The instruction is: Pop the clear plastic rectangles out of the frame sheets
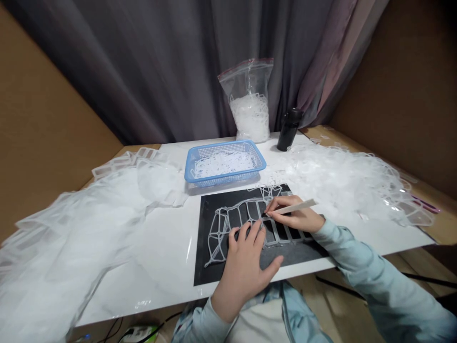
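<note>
My left hand (246, 269) lies flat with spread fingers, pressing a strip of translucent white plastic lattice (250, 212) onto a black mat (207, 267). The lattice forms a row of rectangular cells, and its lower part is hidden under my palm. My right hand (294, 214) pinches a flat, pale spatula-like stick (298, 206) between thumb and fingers. The fingertips of my right hand rest on or just above the lattice, at its right side.
A blue mesh basket (224, 163) of white plastic scraps stands behind the mat. Beyond it are a zip bag of scraps (250, 114) and a black bottle (289, 129). Heaps of clear plastic lattice (74, 233) spread across the white table (160, 281).
</note>
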{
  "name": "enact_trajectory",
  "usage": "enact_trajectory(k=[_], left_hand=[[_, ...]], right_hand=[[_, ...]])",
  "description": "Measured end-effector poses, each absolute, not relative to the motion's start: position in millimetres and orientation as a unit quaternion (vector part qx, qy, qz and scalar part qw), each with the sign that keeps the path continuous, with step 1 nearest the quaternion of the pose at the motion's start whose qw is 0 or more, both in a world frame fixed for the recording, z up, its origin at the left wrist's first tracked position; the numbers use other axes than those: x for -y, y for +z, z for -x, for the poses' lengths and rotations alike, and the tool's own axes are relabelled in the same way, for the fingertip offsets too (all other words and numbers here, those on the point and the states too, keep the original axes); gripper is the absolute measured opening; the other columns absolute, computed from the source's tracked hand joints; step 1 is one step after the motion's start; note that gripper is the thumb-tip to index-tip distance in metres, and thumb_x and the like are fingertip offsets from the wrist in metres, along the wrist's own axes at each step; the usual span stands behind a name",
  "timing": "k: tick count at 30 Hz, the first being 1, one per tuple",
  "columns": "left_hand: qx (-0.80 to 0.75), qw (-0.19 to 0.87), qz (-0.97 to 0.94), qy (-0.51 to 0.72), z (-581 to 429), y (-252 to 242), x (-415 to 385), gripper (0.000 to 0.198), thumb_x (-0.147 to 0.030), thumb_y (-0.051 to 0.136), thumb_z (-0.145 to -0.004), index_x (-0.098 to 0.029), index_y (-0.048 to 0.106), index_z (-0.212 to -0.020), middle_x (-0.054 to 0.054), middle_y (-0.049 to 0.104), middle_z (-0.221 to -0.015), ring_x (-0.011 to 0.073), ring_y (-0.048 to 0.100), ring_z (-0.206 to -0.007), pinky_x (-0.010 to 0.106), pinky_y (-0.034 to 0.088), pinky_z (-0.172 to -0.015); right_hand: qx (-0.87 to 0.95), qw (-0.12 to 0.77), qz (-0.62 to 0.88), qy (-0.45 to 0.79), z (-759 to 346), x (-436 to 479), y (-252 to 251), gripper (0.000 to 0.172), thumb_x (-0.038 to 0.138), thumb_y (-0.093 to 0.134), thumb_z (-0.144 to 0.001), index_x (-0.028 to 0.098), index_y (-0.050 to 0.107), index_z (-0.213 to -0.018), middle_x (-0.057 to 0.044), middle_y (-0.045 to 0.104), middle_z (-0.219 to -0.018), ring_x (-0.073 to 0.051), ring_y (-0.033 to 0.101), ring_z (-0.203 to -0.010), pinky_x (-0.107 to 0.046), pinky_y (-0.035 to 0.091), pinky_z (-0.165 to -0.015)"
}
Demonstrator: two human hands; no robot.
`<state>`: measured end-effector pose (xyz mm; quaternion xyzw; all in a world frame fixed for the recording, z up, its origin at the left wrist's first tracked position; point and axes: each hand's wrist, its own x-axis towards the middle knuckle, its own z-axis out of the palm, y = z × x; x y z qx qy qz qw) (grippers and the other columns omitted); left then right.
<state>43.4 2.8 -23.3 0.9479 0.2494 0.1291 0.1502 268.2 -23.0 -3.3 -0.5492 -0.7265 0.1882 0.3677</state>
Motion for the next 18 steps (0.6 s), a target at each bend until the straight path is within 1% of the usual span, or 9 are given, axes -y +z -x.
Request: enact_trajectory(k=[4,9,12,15,18], left_hand=[[-0.25,0.146,-0.949,0.123,-44.0,-22.9,-3.5,0.06,-0.06,0.046,-0.094,-0.017,0.053,-0.135,0.008,0.049,-0.148,0.0346,0.044,-0.131,0.06,0.033,-0.107],[-0.251,0.141,-0.95,0.121,-44.4,-24.9,-3.9,0.061,-0.06,0.044,-0.094,-0.017,0.051,-0.136,0.008,0.047,-0.15,0.0348,0.043,-0.132,0.06,0.033,-0.107],[-0.253,0.143,-0.95,0.115,-43.6,-25.7,-3.1,0.06,-0.059,0.045,-0.094,-0.017,0.051,-0.137,0.006,0.045,-0.152,0.0351,0.041,-0.133,0.061,0.032,-0.107],[-0.25,0.149,-0.95,0.115,-43.1,-25.3,-2.6,0.058,-0.057,0.045,-0.095,-0.017,0.051,-0.136,0.006,0.045,-0.152,0.035,0.041,-0.133,0.06,0.031,-0.107],[-0.251,0.151,-0.949,0.12,-43.6,-24.7,-3.0,0.056,-0.057,0.044,-0.095,-0.018,0.052,-0.134,0.007,0.046,-0.151,0.0352,0.041,-0.132,0.06,0.032,-0.107]], right_hand=[[0.717,0.362,0.558,0.207,-267.5,23.0,-3.9,0.017,0.03,0.059,-0.094,0.019,0.063,-0.083,-0.005,0.073,-0.082,-0.015,0.069,-0.072,-0.025,0.053,-0.064],[0.727,0.35,0.555,0.204,-265.8,21.9,-3.1,0.016,0.03,0.058,-0.094,0.019,0.064,-0.084,-0.006,0.073,-0.084,-0.017,0.069,-0.074,-0.028,0.054,-0.067],[0.737,0.343,0.551,0.189,-262.4,25.1,-4.4,0.012,0.028,0.056,-0.095,0.02,0.063,-0.088,-0.007,0.073,-0.087,-0.018,0.07,-0.076,-0.029,0.055,-0.069],[0.734,0.345,0.561,0.165,-254.7,33.2,-8.9,0.011,0.027,0.054,-0.097,0.02,0.062,-0.096,-0.01,0.073,-0.098,-0.021,0.071,-0.086,-0.033,0.058,-0.074],[0.745,0.328,0.573,0.097,-244.8,43.2,-17.8,0.015,0.025,0.047,-0.1,0.021,0.061,-0.104,-0.013,0.071,-0.109,-0.025,0.069,-0.106,-0.039,0.06,-0.086]])
